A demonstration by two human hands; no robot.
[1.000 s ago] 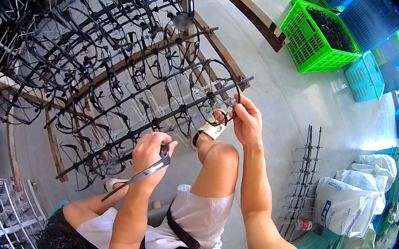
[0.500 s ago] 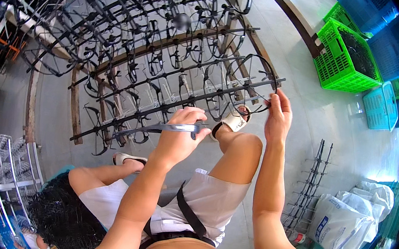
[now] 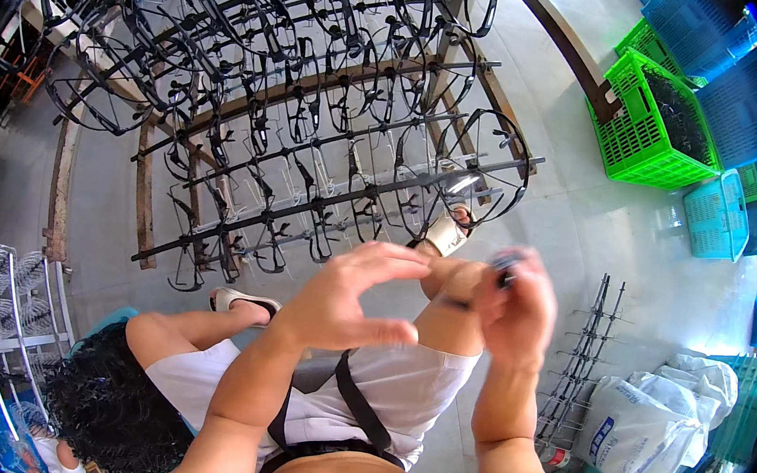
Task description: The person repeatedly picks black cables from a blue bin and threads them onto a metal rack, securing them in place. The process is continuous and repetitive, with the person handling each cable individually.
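Note:
In front of my right knee, my right hand is closed round a dark, glossy piece; motion blur hides its full shape. My left hand is beside it with thumb and fingers stretched apart, nothing between them. Ahead stands a rack with dark crossbars, where several thin, curved black plastic frames hang on small hooks. Both hands are apart from the rack. By my left thigh lies a big heap of curved black pieces.
Green crates holding black pieces stand at the far right, near blue crates and a light-blue basket. White plastic bags and a hooked black bar lie at right. A white wire rack is at left.
My right hand has left the frame at the rack's right end and drawn back toward me. The glossy curved strip is gone from my left hand; a dark piece is now in my right.

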